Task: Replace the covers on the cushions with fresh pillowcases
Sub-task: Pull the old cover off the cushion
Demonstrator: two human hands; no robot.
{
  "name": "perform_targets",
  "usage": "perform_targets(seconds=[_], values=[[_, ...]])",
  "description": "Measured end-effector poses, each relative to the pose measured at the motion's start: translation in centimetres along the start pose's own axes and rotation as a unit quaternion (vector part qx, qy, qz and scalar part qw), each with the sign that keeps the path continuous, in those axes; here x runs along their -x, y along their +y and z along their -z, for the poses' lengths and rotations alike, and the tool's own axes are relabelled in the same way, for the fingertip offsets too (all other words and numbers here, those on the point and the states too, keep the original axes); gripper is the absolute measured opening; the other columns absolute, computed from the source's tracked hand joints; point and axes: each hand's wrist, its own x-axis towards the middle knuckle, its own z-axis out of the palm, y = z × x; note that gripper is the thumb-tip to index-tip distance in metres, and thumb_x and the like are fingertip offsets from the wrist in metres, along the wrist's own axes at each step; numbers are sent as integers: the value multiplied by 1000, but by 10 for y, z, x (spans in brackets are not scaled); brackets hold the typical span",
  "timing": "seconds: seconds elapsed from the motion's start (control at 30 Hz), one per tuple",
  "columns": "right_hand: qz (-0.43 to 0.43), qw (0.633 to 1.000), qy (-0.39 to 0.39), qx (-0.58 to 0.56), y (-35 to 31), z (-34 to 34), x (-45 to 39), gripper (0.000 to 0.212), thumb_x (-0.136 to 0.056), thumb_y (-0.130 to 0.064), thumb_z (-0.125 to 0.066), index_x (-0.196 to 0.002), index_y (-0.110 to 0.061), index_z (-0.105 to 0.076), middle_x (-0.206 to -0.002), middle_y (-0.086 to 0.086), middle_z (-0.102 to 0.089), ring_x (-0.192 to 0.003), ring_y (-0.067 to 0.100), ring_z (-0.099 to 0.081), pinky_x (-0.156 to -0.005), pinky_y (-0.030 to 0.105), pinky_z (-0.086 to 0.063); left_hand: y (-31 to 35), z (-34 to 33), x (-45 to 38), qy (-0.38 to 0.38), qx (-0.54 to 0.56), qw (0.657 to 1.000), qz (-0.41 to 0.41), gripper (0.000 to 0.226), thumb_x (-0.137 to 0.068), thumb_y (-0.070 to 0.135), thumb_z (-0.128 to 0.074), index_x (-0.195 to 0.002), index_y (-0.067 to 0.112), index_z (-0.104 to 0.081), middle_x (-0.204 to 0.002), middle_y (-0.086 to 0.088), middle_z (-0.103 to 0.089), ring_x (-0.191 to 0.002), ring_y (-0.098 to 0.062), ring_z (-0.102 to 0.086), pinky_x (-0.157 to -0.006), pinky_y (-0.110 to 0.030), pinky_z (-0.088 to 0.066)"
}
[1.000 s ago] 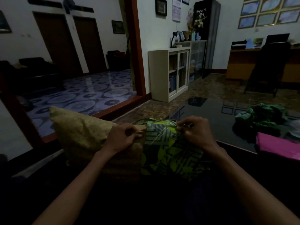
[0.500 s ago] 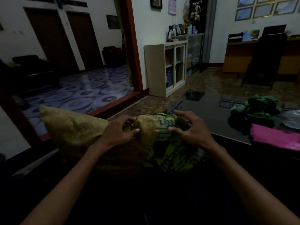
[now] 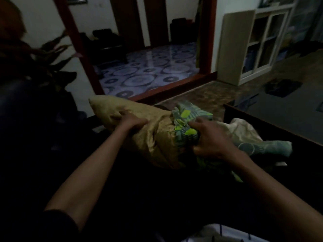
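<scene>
Pretty dim room, so some of this is murky. Far out past the left grip there's a dark spiky plant [image 3: 43, 55] against the wall, hard to make out. The left hand [image 3: 130, 122] is clamped down on the tan cushion [image 3: 139, 126], fingers dug into the fabric near its middle, with the cushion's pointed corner sticking out to the left of that grip and up a bit. The cushion lies across the person's lap, tilted, its other end running right toward the other hand. Between the two grips the tan fabric bunches into folds. The right hand [image 3: 211, 138] has a fistful of the green patterned pillowcase [image 3: 187, 126], fingers curled round the scrunched cloth right where it meets the end of the cushion; can't tell if the case is partly over that end or just pressed against it. More of the green cloth hangs below that grip. Just right of the right hand there's a pale bundle of fabric [image 3: 243, 130], touching the wrist area. Beyond it sits a dark glossy table [image 3: 279, 123], and further back a white cabinet [image 3: 244, 46] with glass doors.
</scene>
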Motion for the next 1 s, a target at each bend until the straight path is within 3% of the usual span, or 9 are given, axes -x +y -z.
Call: perform_targets(seconds=[0.1, 0.27, 0.47, 0.57, 0.63, 0.7, 0.77, 0.87, 1.0], values=[[52, 999, 1, 16, -10, -13, 5, 63, -57, -41, -63, -117, -23, -68, -105, 3, -59, -91, 31, -64, -69, 41, -54, -8, -24, 8, 89, 109, 988, -61, 97, -68, 46, -81, -147, 6, -42, -151, -13, -45, -138, -27, -44, -114, -31, -33], [108, 989, 52, 90, -2, -7, -3, 46, -54, -33, -74, -97, -19, -67, -99, 4, -61, -73, 32, -64, -56, 27, -33, 41, -16, -7, 66, 184, 966, -171, 77, -88, -1, -58, -157, 11, -27, -157, -16, -34, -143, -30, -35, -113, -30, -33], [112, 977, 154, 95, 4, 5, -16, 36, -54, -27, -74, -85, -13, -62, -93, 6, -57, -55, 27, -53, -43, 28, -35, 111, 1, -34, 78, 259, 937, -223, 66, -91, -19, -43, -153, 2, -32, -143, -18, -50, -88, -12, -55, -56, -6, -42], [126, 963, 198, 133, 8, 17, -28, 35, -57, -25, -81, -85, -13, -65, -93, 7, -56, -62, 26, -52, -45, 27, -35, 121, 7, -42, 123, 304, 916, -230, 61, -93, -17, -45, -151, 2, -36, -151, -18, -43, -118, -29, -55, -63, -5, -47], [162, 950, 224, 142, 4, 18, -35, 23, -69, -28, -72, -87, -16, -65, -92, 9, -57, -67, 26, -54, -48, 26, -32, 114, 7, -50, 138, 331, 901, -245, 59, -94, -11, -50, -150, 7, -41, -149, -15, -47, -122, -42, -54, -78, -18, -53], [203, 942, 219, 152, 3, 8, -43, 21, -73, -28, -64, -92, -22, -57, -89, 10, -57, -67, 25, -53, -53, 26, -26, 95, 2, -60, 130, 328, 904, -243, 56, -94, -5, -57, -148, 8, -45, -146, -13, -50, -128, -32, -52, -84, -13, -51], [208, 955, 143, 157, 10, -15, -52, 38, -66, -27, -75, -94, -26, -49, -89, 9, -56, -64, 25, -56, -50, 25, -26, 69, -8, -64, 95, 284, 929, -219, 55, -93, -1, -63, -145, 4, -47, -142, -13, -53, -127, -16, -47, -88, -8, -39], [170, 979, 33, 110, 17, -65, -52, 46, -60, -23, -88, -90, -26, -53, -87, 4, -51, -57, 24, -54, -46, 25, -23, 25, -31, -52, 17, 217, 957, -191, 42, -91, -5, -61, -133, -3, -58, -129, -12, -61, -114, -15, -52, -96, -20, -43], [164, 980, -91, 69, 8, -99, -48, 38, -71, -28, -74, -108, -30, -63, -92, 1, -47, -62, 23, -49, -51, 31, -30, -31, -50, -39, -57, 66, 981, -172, 50, -94, 21, -67, -142, 12, -55, -156, -8, -41, -143, -20, -37, -118, -31, -30]])
